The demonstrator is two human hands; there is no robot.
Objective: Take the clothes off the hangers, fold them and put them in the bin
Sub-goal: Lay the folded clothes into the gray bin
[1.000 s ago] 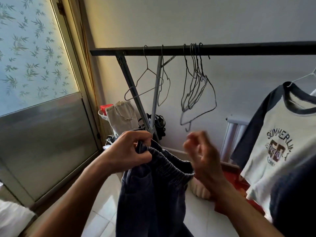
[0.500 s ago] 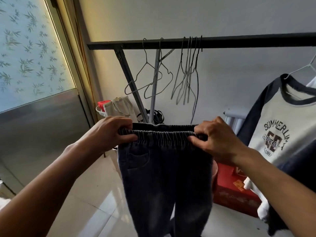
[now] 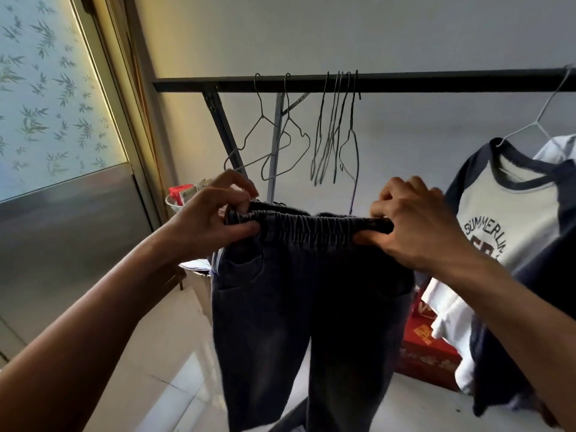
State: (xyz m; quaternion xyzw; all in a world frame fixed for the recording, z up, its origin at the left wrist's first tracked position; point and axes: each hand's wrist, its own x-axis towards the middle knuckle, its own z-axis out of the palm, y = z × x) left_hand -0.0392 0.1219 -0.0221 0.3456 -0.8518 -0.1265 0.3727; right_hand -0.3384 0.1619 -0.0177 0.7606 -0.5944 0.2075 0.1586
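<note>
Dark denim trousers (image 3: 305,307) with an elastic waistband hang in front of me, legs pointing down. My left hand (image 3: 212,219) pinches the waistband's left end and my right hand (image 3: 414,226) pinches its right end, so the band is stretched flat between them. Behind, a black rail (image 3: 405,84) carries several bare wire hangers (image 3: 336,135). At the right a white and navy raglan T-shirt (image 3: 505,219) with printed letters hangs on a hanger (image 3: 542,120). No bin can be picked out for certain.
A red box (image 3: 427,347) sits on the pale tiled floor (image 3: 162,353) under the T-shirt. A bowl with red items (image 3: 179,196) stands by the rack's slanted leg (image 3: 224,132). A frosted door with a metal lower panel (image 3: 68,232) fills the left.
My right hand came in and took the waistband's right end. Both hands then spread the waistband wide and lifted the trousers; the view tilted up slightly.
</note>
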